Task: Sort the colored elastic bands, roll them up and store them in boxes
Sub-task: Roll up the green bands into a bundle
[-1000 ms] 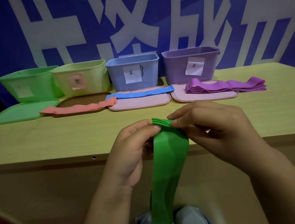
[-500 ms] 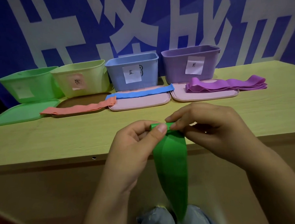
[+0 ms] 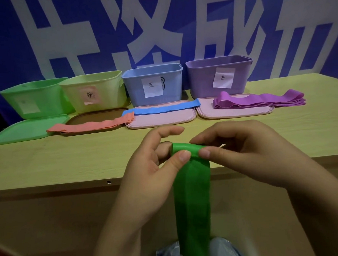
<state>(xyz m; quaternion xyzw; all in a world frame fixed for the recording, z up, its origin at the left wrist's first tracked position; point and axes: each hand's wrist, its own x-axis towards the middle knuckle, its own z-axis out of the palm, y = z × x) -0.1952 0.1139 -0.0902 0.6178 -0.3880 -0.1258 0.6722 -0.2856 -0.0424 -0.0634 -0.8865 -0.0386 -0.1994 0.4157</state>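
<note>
Now both hands, left hand (image 3: 147,179) and right hand (image 3: 250,155), fingers pinching rolled top of green band (image 3: 192,194).

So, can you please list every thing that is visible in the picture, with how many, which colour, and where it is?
boxes: 4, green, yellow, blue, purple, in a row at the back of the table, open.
lids: 4, green, brown, two pink, flat in front of the boxes.
green band: 1, hanging before the table edge, top end partly rolled.
pink bands: small stack, on the brown lid.
blue band: count unclear, across the first pink lid.
purple bands: stack, on the second pink lid.
table: 1, light wood.
banner: 1, blue with white characters, behind.
left hand: pinches the green roll.
right hand: pinches the green roll.
</note>
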